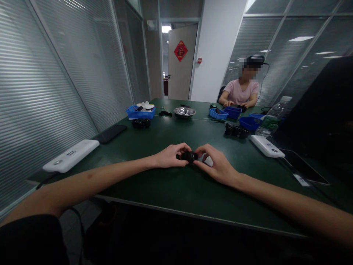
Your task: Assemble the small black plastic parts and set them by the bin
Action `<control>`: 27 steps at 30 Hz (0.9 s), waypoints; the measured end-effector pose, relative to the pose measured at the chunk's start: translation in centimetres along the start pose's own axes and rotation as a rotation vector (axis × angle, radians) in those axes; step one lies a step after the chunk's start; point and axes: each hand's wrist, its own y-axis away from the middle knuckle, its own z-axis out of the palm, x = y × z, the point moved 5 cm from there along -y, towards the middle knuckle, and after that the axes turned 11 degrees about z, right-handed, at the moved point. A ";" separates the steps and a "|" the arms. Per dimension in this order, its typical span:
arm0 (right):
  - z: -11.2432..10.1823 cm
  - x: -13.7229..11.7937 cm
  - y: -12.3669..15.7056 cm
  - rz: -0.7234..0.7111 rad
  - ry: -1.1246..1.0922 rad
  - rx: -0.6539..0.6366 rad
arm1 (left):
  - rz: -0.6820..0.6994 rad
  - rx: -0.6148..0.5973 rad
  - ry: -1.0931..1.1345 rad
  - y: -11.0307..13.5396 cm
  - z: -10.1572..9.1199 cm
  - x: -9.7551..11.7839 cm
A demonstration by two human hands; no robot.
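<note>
Between my hands, just above or on the green table (165, 184), is a small black rounded part (191, 157); its exact kind cannot be made out. My left hand (174, 155) grips its left side, thumb below and fingers curled over the top. On the opposite side my right hand (215, 162) pinches the same part between thumb and fingertips. Something pale shows behind the right fingers, partly covered. Similar dark parts form a cluster (236, 131) to the right and another group (141, 123) to the left, farther back.
A blue basket (140, 114) with mixed items, a steel bowl (184, 112) and several blue bins (248, 124) stand farther back. White power banks (71, 156) (266, 146) lie at both sides, with a bottle (271, 118) at right. Across the table sits a person (241, 92).
</note>
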 end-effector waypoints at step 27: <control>0.1 0.2 0.0 0.013 0.063 0.033 | -0.025 -0.026 -0.167 0.0 0.0 0.0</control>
